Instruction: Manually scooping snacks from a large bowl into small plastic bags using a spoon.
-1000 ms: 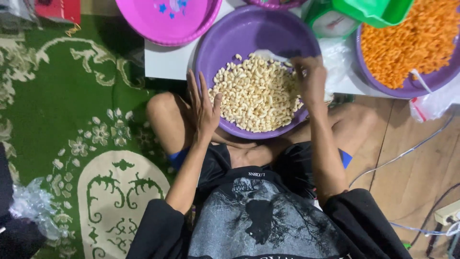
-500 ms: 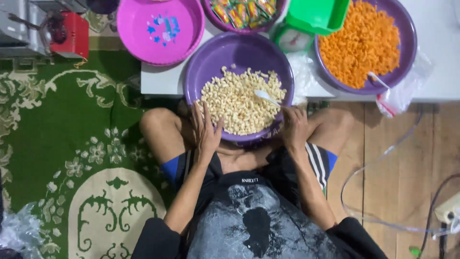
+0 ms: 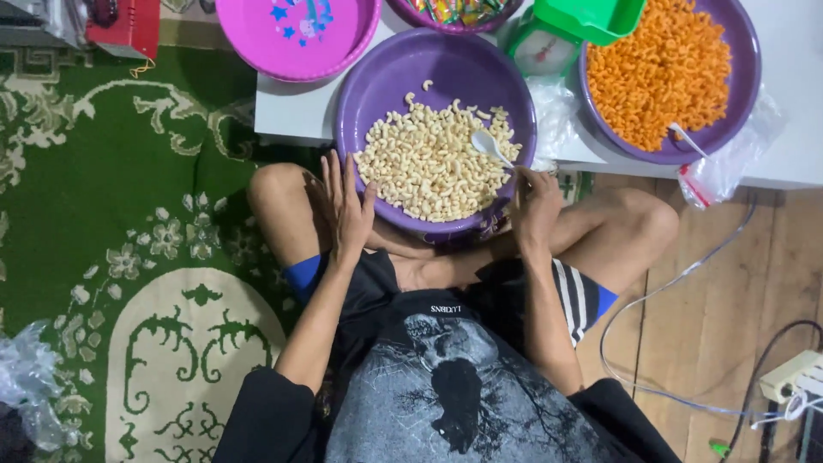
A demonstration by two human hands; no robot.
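A purple basin [image 3: 446, 64] full of pale curved puffed snacks [image 3: 433, 163] rests half on the low white table [image 3: 291, 116] and half over my lap. My left hand [image 3: 343, 214] lies flat against the basin's near-left rim, fingers spread. At the near-right rim, my right hand [image 3: 533, 206] grips the handle of a white plastic spoon [image 3: 489, 144], whose bowl lies on the snacks.
A second purple basin [image 3: 737, 111] holds orange snacks and a white spoon. A green scale [image 3: 566, 34], a pink basin [image 3: 300, 39] and clear plastic bags [image 3: 724, 167] sit on the table. Green patterned rug at left; cables and a power strip [image 3: 793, 377] on the wooden floor at right.
My right hand drew back from the far side of the snacks to the basin's near-right rim and now holds the spoon's handle. My left hand stayed on the rim.
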